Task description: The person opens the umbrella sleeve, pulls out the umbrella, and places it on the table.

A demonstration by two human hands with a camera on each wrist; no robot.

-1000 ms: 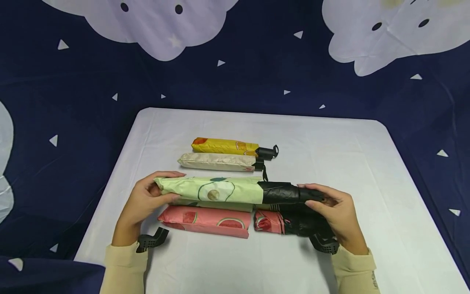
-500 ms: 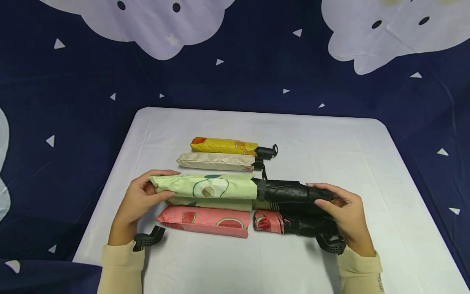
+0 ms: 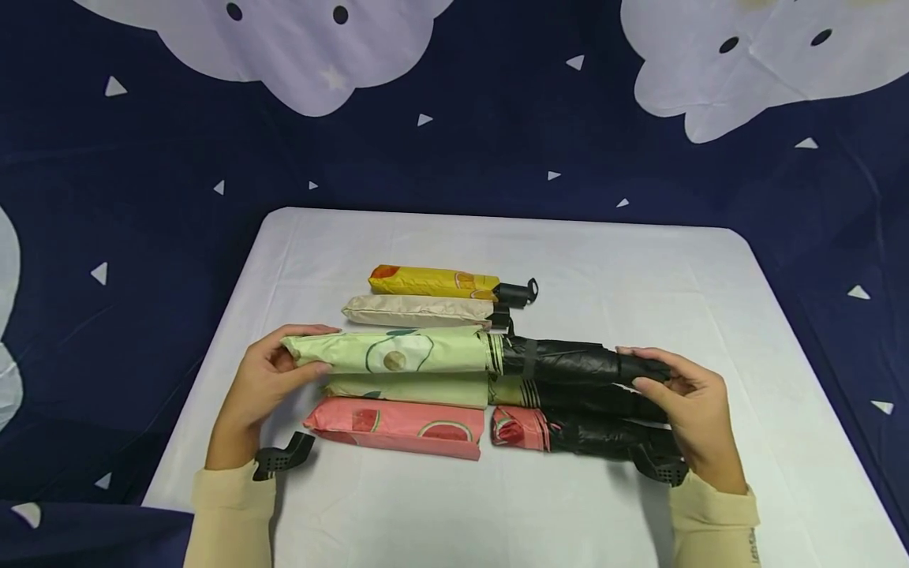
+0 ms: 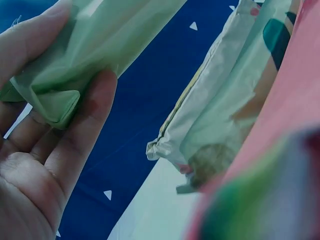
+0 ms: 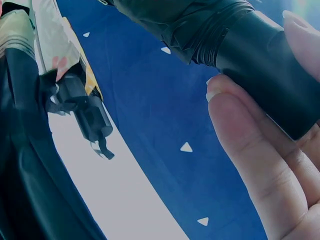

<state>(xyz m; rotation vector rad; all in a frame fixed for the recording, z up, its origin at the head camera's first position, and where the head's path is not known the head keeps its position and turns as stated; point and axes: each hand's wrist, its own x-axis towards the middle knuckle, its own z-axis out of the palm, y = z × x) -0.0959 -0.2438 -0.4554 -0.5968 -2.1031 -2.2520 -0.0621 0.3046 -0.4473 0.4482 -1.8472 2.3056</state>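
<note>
In the head view my left hand [image 3: 266,375] pinches the closed end of a pale green avocado-print umbrella cover [image 3: 433,353]. At its other end my right hand [image 3: 699,398] grips the handle of a folded black umbrella [image 3: 575,361], whose striped green edge shows at the cover's mouth. The right wrist view has the smooth black handle [image 5: 270,70] between thumb and fingers. Below them, a second green cover [image 3: 419,390] lies beside a black umbrella [image 3: 604,401] with a green striped edge. Nearest me are a pink watermelon-print cover [image 3: 405,427] and its matching folded umbrella [image 3: 521,428].
Farther back, a beige folded umbrella [image 3: 419,312] and a yellow one [image 3: 436,280] lie parallel, handles to the right. A white cloth covers the table [image 3: 625,276]. Behind it hangs a dark blue curtain [image 3: 497,150] with clouds.
My right hand has moved right, drawing more of the black umbrella out of the green cover; its striped edge now shows. My left hand has shifted slightly left with the cover.
</note>
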